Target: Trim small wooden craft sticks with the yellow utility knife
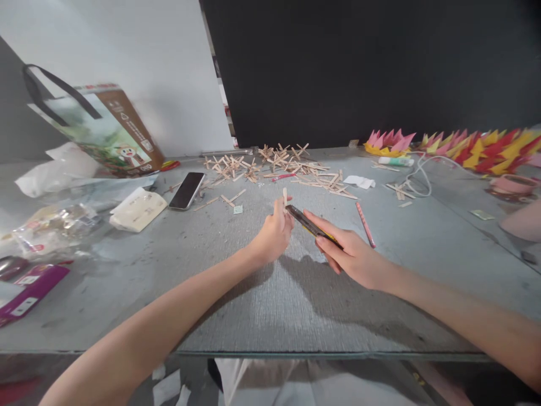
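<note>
My left hand (276,232) is closed around a small flat wooden stick (285,196), whose pale end points up above the fingers. In my right hand (353,254) is a black and yellow utility knife (311,223), gripped along its handle. The knife's front end meets the stick close to my left fingertips; the blade itself is too small to make out. Both hands are raised over the middle of the grey table (236,316). Beyond them lies a heap of wooden sticks (279,163), many joined in crosses.
A phone (186,190), a napkin pack (138,210) and a paper bag (122,129) occupy the left side. To the right are a pink pencil (365,224), a glue stick (395,161), a white cable (422,177) and pointed paper crowns (490,151). A black panel (359,67) stands behind.
</note>
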Demonstrator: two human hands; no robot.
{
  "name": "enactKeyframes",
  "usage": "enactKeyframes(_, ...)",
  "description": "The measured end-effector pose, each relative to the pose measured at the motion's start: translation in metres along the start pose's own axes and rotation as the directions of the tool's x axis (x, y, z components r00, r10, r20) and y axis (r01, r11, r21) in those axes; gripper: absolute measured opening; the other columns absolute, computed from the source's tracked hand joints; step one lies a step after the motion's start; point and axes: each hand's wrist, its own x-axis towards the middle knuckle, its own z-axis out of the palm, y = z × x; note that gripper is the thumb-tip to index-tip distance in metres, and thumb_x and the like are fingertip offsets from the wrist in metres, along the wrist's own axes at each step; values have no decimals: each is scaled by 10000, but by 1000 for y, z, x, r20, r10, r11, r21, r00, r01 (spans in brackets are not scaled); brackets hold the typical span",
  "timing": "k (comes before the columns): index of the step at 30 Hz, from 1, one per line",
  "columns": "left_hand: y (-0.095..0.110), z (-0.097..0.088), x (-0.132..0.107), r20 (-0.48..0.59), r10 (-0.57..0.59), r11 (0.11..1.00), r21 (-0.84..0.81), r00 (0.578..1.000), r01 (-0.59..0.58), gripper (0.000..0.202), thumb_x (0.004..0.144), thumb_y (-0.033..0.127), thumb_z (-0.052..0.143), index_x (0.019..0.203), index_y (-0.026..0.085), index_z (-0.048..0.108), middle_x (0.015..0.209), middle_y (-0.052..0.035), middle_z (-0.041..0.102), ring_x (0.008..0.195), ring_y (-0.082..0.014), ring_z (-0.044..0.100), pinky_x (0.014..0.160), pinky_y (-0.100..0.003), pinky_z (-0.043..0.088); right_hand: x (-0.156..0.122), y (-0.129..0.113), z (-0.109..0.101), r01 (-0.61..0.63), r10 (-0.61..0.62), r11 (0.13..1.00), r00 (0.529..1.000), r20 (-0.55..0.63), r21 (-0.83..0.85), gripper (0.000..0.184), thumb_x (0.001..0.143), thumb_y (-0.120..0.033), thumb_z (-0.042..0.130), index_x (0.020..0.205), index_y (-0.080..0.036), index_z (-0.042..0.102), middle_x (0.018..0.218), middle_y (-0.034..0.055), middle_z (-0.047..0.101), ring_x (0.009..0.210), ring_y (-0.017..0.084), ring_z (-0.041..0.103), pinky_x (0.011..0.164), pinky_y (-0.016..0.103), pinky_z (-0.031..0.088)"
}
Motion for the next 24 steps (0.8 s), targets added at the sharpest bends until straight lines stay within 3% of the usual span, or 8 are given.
enactKeyframes(5, -8, -4, 0, -20, 78, 997, -10, 997, -78, 415, 984, 316, 539, 1389, 224, 547, 747, -38, 567, 593, -206, 547, 619, -341, 416, -2, -3, -2, -5, 5, 1000, 1000, -13, 5, 615, 1124, -375, 379, 1716, -265, 257, 563, -77, 495, 523, 158, 543, 590, 291, 477)
enactKeyframes(11, 10, -2, -2, 32, -41, 995, -86, 999, 43, 421, 1076, 384, 390, 1468, 230, 387, 702, 13, 547, 604, -183, 520, 651, -317, 423, -1, 0, 1, 14, -14, 999, 1000, -15, 42, 625, 1129, -386, 377, 1724, -262, 233, 607, -67, 493, 520, 156, 541, 584, 299, 479)
enactKeyframes(18, 2, -3, -1, 5, 42, 999, -30, 999, -42, 433, 994, 292, 524, 1420, 218, 496, 739, -6, 557, 569, -180, 495, 646, -330, 370, -3, 2, 0, 30, -28, 998, 999, -25, 53, 613, 1125, -386, 387, 1713, -258, 271, 594, -75, 474, 497, 144, 533, 564, 291, 479)
enactKeyframes(24, 2, 2, -4, 23, 11, 999, -46, 1000, -10, 440, 1022, 299, 482, 1450, 222, 413, 724, 1, 578, 589, -176, 495, 655, -320, 391, -2, 4, 1, 16, -14, 997, 1000, -26, 69, 621, 1120, -396, 402, 1715, -283, 264, 647, -63, 500, 503, 137, 532, 557, 288, 476)
